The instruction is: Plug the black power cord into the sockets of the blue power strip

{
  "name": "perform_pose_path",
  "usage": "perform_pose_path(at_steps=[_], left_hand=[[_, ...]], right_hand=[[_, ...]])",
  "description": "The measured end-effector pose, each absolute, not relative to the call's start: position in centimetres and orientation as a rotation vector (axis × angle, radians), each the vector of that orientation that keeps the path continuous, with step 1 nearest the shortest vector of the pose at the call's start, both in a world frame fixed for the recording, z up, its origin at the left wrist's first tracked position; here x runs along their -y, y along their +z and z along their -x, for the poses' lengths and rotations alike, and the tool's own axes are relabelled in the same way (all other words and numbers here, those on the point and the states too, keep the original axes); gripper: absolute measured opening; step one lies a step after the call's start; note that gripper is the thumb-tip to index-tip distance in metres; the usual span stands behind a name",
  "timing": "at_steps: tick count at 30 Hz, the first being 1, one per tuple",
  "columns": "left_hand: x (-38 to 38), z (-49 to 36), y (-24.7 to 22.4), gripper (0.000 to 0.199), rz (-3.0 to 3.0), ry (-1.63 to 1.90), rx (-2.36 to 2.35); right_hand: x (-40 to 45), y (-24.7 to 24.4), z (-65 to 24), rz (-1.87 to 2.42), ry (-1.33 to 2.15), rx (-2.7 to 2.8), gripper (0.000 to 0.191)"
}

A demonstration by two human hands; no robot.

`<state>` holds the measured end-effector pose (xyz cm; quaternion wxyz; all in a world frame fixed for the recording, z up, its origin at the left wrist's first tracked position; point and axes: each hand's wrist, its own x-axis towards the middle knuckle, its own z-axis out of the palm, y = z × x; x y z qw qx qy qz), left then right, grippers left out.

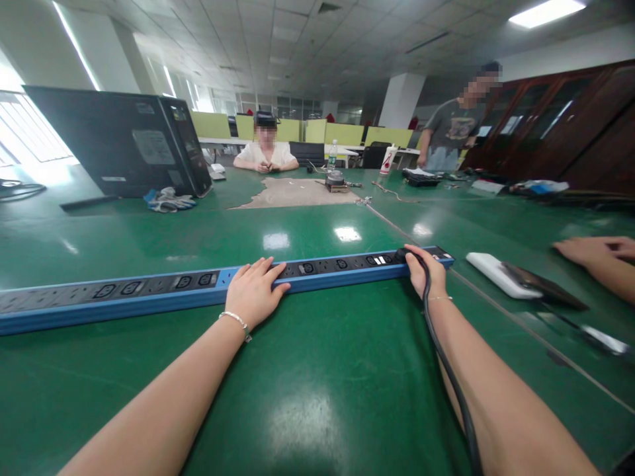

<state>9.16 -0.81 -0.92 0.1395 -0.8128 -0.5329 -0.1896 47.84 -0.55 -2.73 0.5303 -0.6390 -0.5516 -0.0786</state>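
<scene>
A long blue power strip (163, 304) with black sockets lies across the green table, reaching the left edge of view. My left hand (255, 291) rests on top of it near the middle, fingers stretched out over the blue rim and sockets. Near the strip's right end, my right hand (427, 270) is closed around a black plug (401, 254), which sits against the sockets; whether it is fully in cannot be made out. From the plug, a black cable (444, 350) runs back along my right forearm.
A black computer case (119, 142) and gloves (170, 199) stand at the back left. Right of the strip lie a white box-shaped object (501, 274) and a dark flat thing (543, 284), near another person's hands (595, 254). One person sits opposite; another stands at the back right.
</scene>
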Motion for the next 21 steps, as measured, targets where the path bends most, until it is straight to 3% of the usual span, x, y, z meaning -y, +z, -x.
perform_pose_path(at_steps=[7, 21], left_hand=[[0.8, -9.2, -1.0, 0.045, 2.346, -0.558, 1.539], [0.8, -9.2, -1.0, 0.046, 2.349, -0.539, 1.572]], right_hand=[[0.7, -0.9, -49.6, 1.288, -0.297, 1.005, 0.036], [0.7, -1.7, -51.0, 1.573, -0.147, 1.321, 0.038]])
